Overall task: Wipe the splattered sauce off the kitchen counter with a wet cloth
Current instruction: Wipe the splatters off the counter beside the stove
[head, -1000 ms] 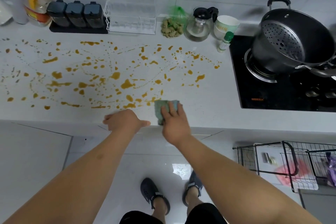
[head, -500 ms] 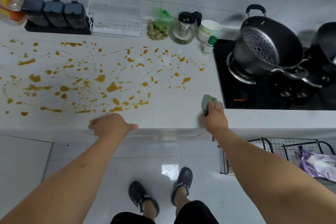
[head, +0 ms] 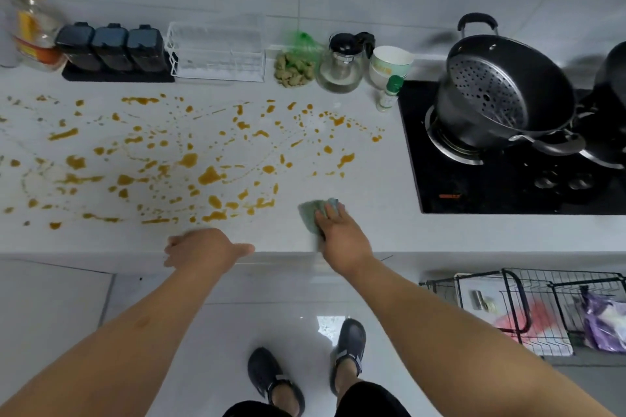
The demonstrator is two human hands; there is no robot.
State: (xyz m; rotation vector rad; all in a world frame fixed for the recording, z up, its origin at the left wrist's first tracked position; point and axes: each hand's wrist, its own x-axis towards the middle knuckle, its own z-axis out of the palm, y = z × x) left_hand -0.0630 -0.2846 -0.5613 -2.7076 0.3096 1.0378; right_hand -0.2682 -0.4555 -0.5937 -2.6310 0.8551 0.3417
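Green cloth (head: 310,215) is back beside the orange sauce splatter (head: 189,162), after a sweep toward the hob (head: 508,179), pressed flat under our right hand (head: 342,234); nearly all remains. Our left hand (head: 203,249) braces, fingers curled, on the white counter (head: 389,230).

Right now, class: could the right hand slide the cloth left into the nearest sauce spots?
Probably yes. The right hand presses the cloth flat on the counter, and only bare surface lies between it and the nearest sauce spots.
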